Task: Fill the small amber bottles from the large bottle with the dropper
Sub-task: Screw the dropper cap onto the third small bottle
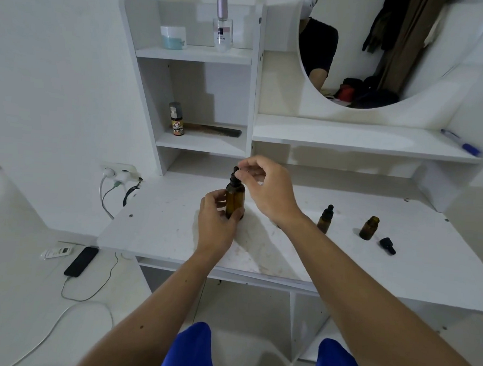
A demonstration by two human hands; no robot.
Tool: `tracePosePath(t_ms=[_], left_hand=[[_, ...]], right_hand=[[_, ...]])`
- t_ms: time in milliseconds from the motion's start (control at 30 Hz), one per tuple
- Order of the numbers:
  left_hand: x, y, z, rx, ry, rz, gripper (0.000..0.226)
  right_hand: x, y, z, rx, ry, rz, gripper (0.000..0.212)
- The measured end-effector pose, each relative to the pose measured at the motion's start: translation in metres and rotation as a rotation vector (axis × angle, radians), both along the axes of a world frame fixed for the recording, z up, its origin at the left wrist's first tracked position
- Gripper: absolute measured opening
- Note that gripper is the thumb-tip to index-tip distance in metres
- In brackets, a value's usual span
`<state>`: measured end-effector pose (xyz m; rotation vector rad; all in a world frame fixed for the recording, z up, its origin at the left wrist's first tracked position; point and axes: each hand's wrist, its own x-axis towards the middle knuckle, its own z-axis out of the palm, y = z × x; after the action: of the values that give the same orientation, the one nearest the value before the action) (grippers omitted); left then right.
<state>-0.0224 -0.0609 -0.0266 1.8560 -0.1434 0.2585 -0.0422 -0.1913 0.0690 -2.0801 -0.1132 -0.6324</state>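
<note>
Upright large bottle (235, 201), dropper (234, 174) topmost

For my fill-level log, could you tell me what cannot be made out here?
Head view only:
- Liquid level in the large bottle: dark glass, left hand wraps it.
- Dropper tube: inside the neck, right hand at its bulb.
- Open small bottle contents: too small.
</note>
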Motion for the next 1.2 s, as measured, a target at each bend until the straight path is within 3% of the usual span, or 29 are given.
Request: tracePosePath(t_ms=[300, 533, 900, 1200], left_hand=[[-0.022, 0.000, 0.003, -0.011, -0.059, 0.076, 0.061], [-0.060, -0.038, 0.003, -0.116, -0.076, 0.069, 0.045], [-0.101, -0.138, 0.004, -0.056, 0.026, -0.353, 0.019], [-0.095, -0.195, 0.005, 0.059, 0.033, -0.508, 0.050]], right_hand=[[-0.034, -0.031, -0.004, 0.023, -0.033, -0.049, 0.021], [-0.081, -0.085, -0.011, 0.058, -0.044, -0.157, 0.023], [-0.157, -0.186, -0.056, 0.101, 0.038, -0.452, 0.014], [-0.161, -0.230, -0.094, 0.005, 0.256, -0.568, 0.038]])
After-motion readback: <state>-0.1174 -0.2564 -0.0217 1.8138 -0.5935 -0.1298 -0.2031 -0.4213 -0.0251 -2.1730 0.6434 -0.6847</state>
